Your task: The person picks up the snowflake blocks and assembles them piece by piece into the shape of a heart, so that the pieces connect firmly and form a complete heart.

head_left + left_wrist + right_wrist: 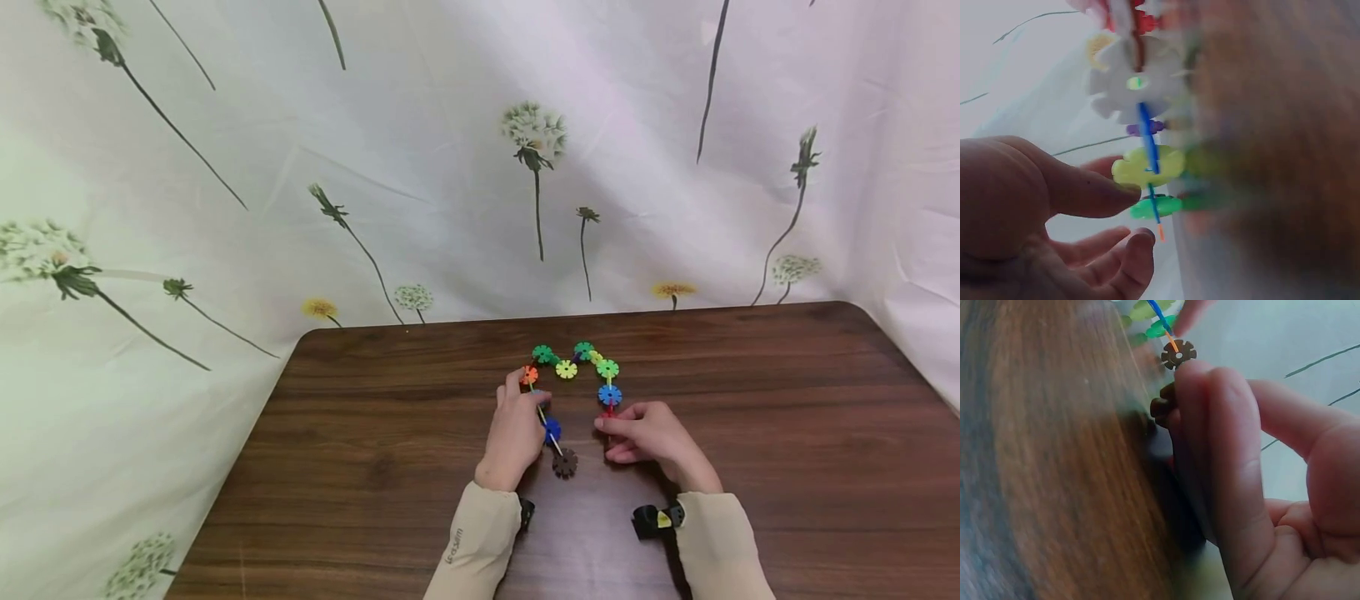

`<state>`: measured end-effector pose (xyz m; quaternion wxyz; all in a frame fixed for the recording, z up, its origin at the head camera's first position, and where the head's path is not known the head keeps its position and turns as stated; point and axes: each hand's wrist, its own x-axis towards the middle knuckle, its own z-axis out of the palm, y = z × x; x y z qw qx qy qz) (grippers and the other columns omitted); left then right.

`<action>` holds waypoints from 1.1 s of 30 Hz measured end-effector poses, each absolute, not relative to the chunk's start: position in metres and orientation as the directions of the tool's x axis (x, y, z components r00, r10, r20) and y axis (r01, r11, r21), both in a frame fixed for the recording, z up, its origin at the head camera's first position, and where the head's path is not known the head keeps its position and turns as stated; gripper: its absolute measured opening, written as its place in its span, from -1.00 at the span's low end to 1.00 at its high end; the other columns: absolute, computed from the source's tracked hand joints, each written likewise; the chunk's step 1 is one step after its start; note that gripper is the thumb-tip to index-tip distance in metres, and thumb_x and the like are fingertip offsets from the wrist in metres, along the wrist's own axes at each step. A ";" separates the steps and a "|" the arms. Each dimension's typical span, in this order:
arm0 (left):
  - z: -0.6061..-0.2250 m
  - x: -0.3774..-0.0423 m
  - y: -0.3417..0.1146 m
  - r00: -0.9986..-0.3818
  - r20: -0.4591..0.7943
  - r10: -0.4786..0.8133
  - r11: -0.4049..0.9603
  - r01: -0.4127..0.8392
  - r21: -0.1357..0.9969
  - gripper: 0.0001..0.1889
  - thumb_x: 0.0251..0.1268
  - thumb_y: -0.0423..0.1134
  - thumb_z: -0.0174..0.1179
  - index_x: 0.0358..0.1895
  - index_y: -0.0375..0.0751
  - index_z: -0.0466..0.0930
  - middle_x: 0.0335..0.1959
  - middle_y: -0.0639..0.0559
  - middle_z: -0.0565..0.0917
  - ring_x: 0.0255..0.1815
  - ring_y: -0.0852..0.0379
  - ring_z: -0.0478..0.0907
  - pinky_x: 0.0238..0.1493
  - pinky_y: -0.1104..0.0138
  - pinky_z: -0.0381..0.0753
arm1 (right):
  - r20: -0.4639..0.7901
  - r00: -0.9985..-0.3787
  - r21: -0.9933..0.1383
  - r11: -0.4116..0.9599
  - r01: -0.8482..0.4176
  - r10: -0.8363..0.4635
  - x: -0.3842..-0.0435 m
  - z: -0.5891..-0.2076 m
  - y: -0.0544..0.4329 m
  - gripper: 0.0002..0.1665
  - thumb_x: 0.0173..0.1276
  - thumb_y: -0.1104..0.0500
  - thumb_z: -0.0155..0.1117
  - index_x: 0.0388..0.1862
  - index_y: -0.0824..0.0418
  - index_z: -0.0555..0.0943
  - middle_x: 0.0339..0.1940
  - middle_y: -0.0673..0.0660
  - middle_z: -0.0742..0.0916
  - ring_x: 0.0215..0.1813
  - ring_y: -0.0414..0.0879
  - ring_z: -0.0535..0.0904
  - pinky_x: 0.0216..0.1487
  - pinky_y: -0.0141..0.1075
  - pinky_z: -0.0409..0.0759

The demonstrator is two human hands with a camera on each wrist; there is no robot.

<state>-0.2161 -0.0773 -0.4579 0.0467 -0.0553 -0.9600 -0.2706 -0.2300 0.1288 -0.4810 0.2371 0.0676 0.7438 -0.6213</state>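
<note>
A chain of interlocking plastic snowflake discs lies on the table, bent like an open heart. Its top holds a yellow disc [566, 369] and green discs. My left hand [512, 435] is at the left side, fingertips by an orange disc [529, 375], thumb near the blue discs. In the left wrist view the thumb presses a yellow-green disc [1149, 166], with a pale disc [1135, 81] above. A brown disc [566, 463] ends that side. My right hand [654, 437] pinches the right end, just below a blue disc [610, 395]; its fingertips partly hide a red disc [606, 416].
The dark wooden table [360, 500] spreads around the hands. Behind it hangs a white cloth [450, 167] printed with dandelions. A black wrist strap [657, 520] is on the right wrist, and part of another shows at the left cuff.
</note>
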 end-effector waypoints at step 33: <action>-0.479 -0.207 -0.114 -0.794 -0.487 0.364 0.273 -0.409 0.871 -0.81 0.26 -0.25 0.27 -0.24 -0.34 0.71 -0.44 -0.17 0.76 -0.63 0.20 0.64 -0.67 0.47 0.54 | -0.405 -0.808 -0.904 0.054 0.424 -0.427 -0.232 -0.495 0.130 -0.59 0.45 0.29 0.07 0.08 0.65 0.41 -0.36 0.18 0.77 -0.31 -0.09 0.76 -0.18 -0.23 0.72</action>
